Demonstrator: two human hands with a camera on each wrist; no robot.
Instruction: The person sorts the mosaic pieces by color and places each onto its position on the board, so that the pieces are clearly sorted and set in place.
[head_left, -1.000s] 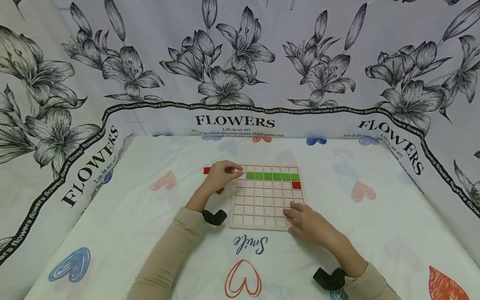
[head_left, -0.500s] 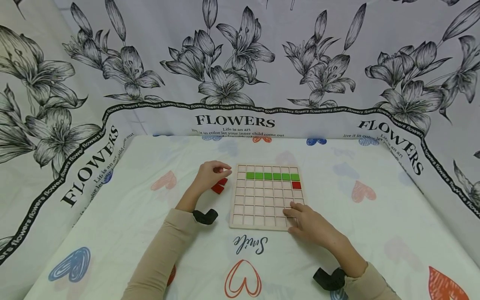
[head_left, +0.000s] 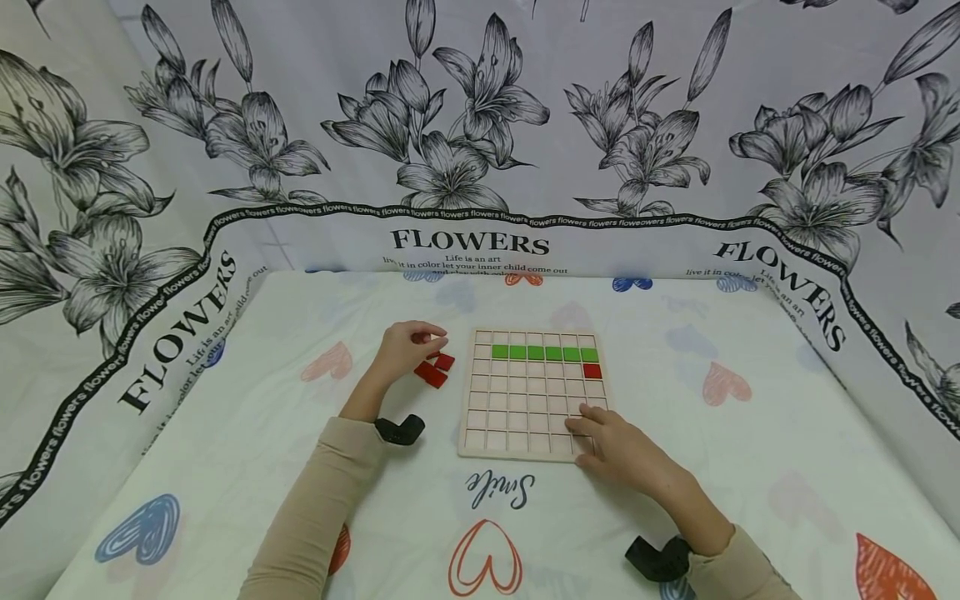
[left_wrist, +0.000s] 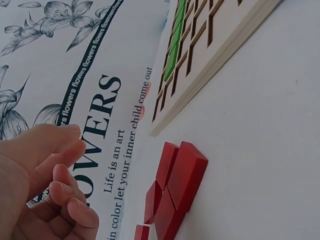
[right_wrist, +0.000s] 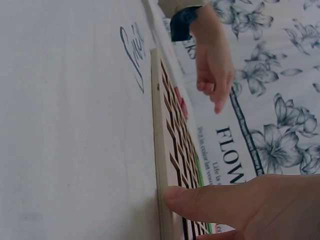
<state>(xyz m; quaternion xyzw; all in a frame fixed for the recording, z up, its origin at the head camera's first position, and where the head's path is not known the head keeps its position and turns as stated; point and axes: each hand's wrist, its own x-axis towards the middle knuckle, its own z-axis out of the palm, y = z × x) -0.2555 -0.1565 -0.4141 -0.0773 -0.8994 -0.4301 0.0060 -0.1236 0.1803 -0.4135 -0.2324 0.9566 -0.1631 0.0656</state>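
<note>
A wooden grid board [head_left: 498, 412] lies flat on the table. Several green tiles [head_left: 517, 352] fill most of its second row, and a single red tile [head_left: 592, 371] sits below the row's right end. To the left of the board my left hand [head_left: 405, 346] hovers by loose red tiles [head_left: 431, 375]. Its fingers [left_wrist: 70, 175] are loosely bent with nothing visible between them, and the red tiles [left_wrist: 175, 190] lie beside them. My right hand [head_left: 618, 446] rests on the board's near right corner, its thumb [right_wrist: 200, 202] at the board's edge and its fingers over the cells.
The table wears a white cloth [head_left: 750, 483] printed with hearts and the word Smile [head_left: 501, 487]. Behind it hangs a flower-patterned curtain [head_left: 525, 175]. Each wrist carries a black mount [head_left: 401, 429].
My left hand has moved left, away from the board's upper left corner, to the red tiles, uncovering more of them. The right hand and the board have stayed put.
</note>
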